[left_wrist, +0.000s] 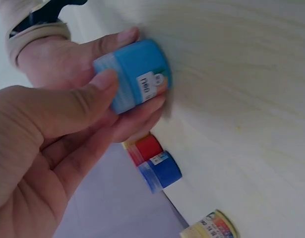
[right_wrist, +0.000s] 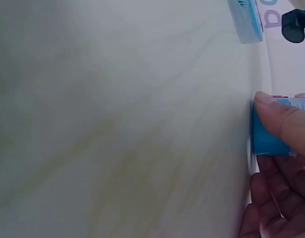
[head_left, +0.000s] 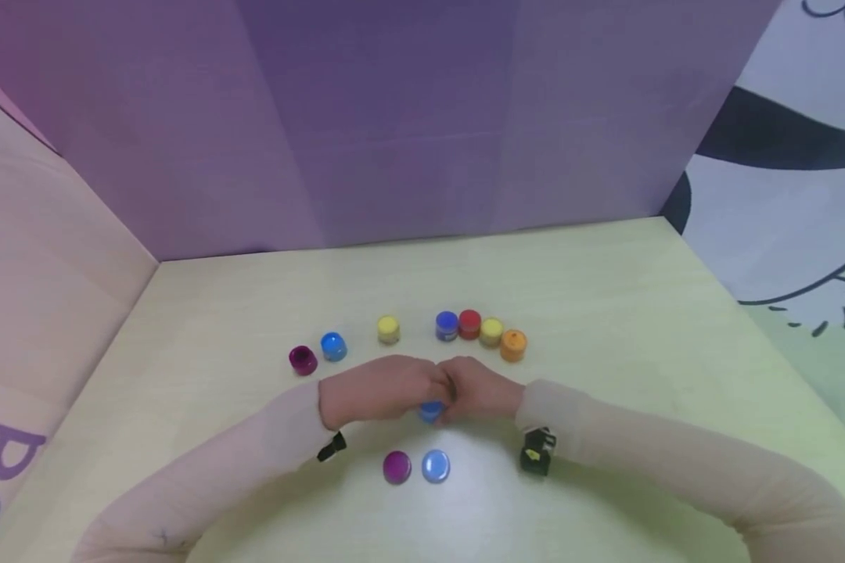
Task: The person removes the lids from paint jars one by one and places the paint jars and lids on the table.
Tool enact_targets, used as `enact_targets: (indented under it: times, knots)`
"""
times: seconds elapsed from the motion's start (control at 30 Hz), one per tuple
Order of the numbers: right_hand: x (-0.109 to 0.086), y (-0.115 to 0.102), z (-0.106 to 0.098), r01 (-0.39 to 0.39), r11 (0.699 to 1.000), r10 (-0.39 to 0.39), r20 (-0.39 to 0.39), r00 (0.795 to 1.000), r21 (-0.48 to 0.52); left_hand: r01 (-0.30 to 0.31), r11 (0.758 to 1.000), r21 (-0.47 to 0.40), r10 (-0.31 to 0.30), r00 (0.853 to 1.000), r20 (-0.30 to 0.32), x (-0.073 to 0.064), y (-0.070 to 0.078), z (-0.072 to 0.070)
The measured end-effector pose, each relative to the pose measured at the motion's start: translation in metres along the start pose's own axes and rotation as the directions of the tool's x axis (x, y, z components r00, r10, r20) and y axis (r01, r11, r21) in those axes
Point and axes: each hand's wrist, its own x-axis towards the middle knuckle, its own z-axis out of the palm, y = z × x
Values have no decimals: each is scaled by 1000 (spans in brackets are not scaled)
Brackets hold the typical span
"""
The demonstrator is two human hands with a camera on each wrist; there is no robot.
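A small light blue paint jar (left_wrist: 142, 72) is held between both hands near the middle of the table. My left hand (head_left: 389, 389) pinches its clear cap (left_wrist: 112, 74), with the thumb in front. The right hand (head_left: 482, 389) grips the blue body, thumb on one side and fingers on the other. In the head view the hands meet and cover most of the jar. Close to me lie a purple round lid (head_left: 397, 467) and a pale blue round lid (head_left: 436, 465).
Beyond my left hand stand a purple jar (head_left: 303, 360) and a blue jar (head_left: 334, 346), both uncapped, then a yellow jar (head_left: 388, 329). Right of those, dark blue (head_left: 447, 326), red (head_left: 469, 324), yellow (head_left: 491, 332) and orange (head_left: 513, 345) jars cluster. A purple panel (head_left: 408, 141) borders the table's back.
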Motion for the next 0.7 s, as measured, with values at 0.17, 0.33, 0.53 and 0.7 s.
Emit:
enact_targets:
  times: [0.17, 0.33, 0.53, 0.7]
  knots:
    - [2, -1, -1, 1, 1000, -1, 13, 1000, -10, 19, 999, 48, -19, 1000, 0, -4, 2, 2]
    - [1, -2, -1, -16, 1000, 17, 22, 1000, -16, 88, 995, 51, -88, 996, 0, -3, 6, 5]
    - [-2, -3, 0, -26, 1000, 26, -2, 1000, -14, 274, 962, -12, -274, 962, -15, 2, 17, 6]
    - [-2, -2, 0, 20, 1000, -20, 1, 1000, 0, 396, 918, -37, -397, 917, -39, 6, 25, 6]
